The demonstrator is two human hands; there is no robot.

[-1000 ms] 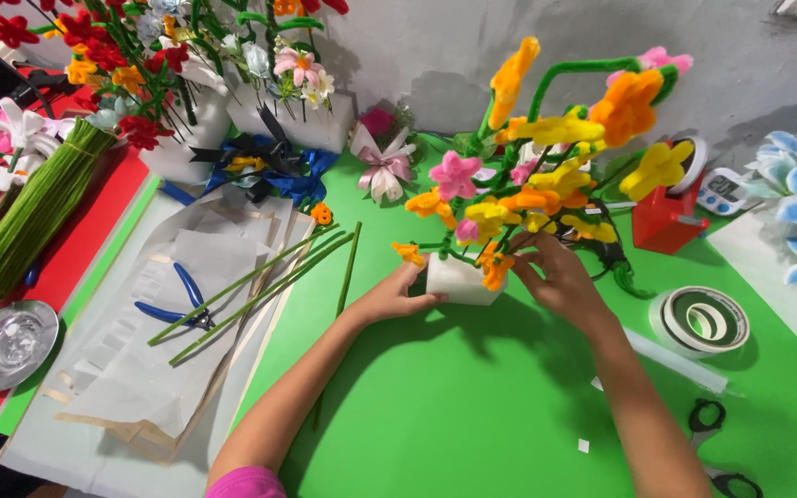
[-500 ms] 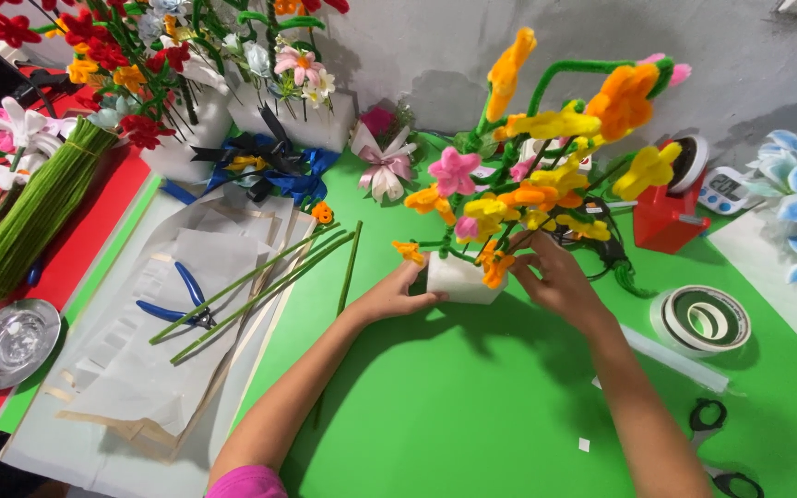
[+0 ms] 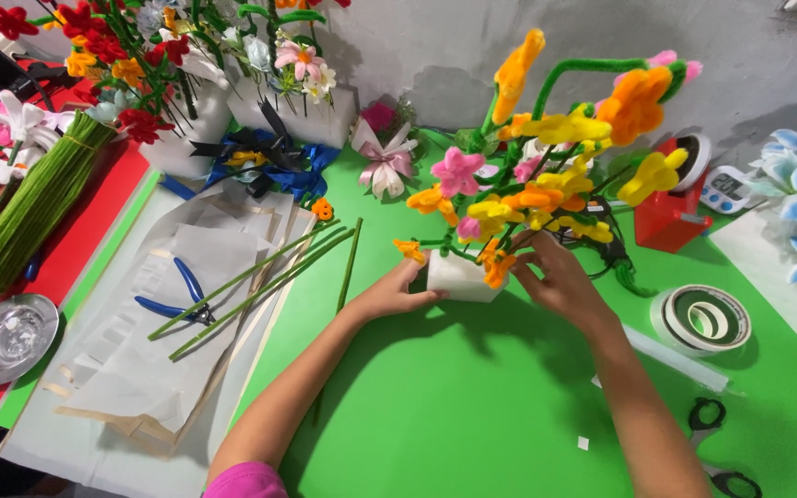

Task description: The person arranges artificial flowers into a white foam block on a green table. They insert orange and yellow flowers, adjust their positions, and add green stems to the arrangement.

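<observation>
White foam, cut as a small block (image 3: pixel 458 277), anchors a tall spray of yellow, orange and pink craft flowers (image 3: pixel 546 189) on a green worktop (image 3: pixel 435 415). From the head camera, the left hand (image 3: pixel 397 293) curls around the block's side, gripping it, while the right hand (image 3: pixel 555 277) closes its fingers on the stems just above the block. The arrangement looks top-heavy; it could tip if either grip slackens, or a hard push could tear the foam. Loose green stems (image 3: pixel 260 281) and blue pliers (image 3: pixel 177 300) lie well apart, on paper to the left.
</observation>
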